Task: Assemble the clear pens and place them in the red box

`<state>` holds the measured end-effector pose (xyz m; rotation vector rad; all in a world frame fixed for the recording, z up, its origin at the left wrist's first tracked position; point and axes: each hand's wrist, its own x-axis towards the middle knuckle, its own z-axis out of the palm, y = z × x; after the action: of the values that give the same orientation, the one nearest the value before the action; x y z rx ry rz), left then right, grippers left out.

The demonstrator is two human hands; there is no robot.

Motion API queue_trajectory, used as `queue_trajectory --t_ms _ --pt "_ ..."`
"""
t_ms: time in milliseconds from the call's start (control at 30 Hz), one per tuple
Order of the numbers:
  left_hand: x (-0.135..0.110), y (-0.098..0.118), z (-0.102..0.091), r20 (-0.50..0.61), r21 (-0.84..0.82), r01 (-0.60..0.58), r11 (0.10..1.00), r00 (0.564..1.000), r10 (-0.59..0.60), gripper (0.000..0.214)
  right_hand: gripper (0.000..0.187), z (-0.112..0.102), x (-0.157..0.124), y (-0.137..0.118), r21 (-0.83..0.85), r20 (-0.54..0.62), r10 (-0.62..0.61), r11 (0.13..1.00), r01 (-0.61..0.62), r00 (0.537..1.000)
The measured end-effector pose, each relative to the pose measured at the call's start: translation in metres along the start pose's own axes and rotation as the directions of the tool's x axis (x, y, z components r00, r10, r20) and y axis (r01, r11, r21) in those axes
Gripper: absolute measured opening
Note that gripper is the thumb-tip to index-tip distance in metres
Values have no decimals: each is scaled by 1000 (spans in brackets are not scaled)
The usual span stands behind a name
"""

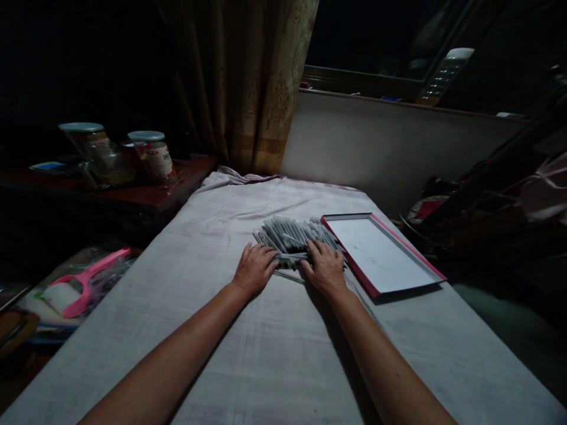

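Observation:
A heap of thin, pale grey pen-like sticks (283, 231) lies on the white cloth in front of me; the dim light hides their exact kind. My left hand (256, 268) is closed at the near left edge of the heap, fingers curled over the ends of some sticks. On the opposite side, my right hand (325, 267) curls its fingers and thumb around the other ends. Between the two hands a few sticks lie crosswise, with dark tips near the right thumb. A shallow red-rimmed box lid (381, 251) with a white inside rests just right of the heap.
The cloth-covered surface (266, 366) spreads beneath everything. At left, lidded jars (153, 156) and a glass mug (106, 168) stand on a dark red table (163, 198). Below are a pink plastic handled item (91, 280) and plastic bags. A curtain (257, 88) and wall (345, 136) close off the back.

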<state>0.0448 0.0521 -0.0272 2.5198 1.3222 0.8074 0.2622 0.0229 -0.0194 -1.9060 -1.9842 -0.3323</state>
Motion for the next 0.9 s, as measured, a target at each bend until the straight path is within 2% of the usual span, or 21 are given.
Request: queue_trajectory --t_ms 200,367,500,667,800,900 --pt "-14 -9 -4 -96 -31 15 999 995 -18 15 28 0 -26 0 127 -168 -32 990 53 985" --pt "-22 -13 -10 -169 -70 46 997 984 -57 6 21 4 -45 2 198 -200 15 980 25 980" --pt "-29 -13 -15 -241 -99 91 991 964 -113 11 21 2 -47 1 232 -218 48 973 4 975" --pt "-42 -6 -25 -262 -145 81 986 958 -117 15 27 -13 -45 -7 379 -197 114 925 -32 974" --pt "-48 0 -31 -263 -225 1 974 963 -62 15 37 -26 -44 -19 611 -114 149 790 -49 982" --pt "-51 2 -33 -244 -239 -5 971 968 -55 15 39 -31 -45 -26 690 -21 131 720 -80 991"
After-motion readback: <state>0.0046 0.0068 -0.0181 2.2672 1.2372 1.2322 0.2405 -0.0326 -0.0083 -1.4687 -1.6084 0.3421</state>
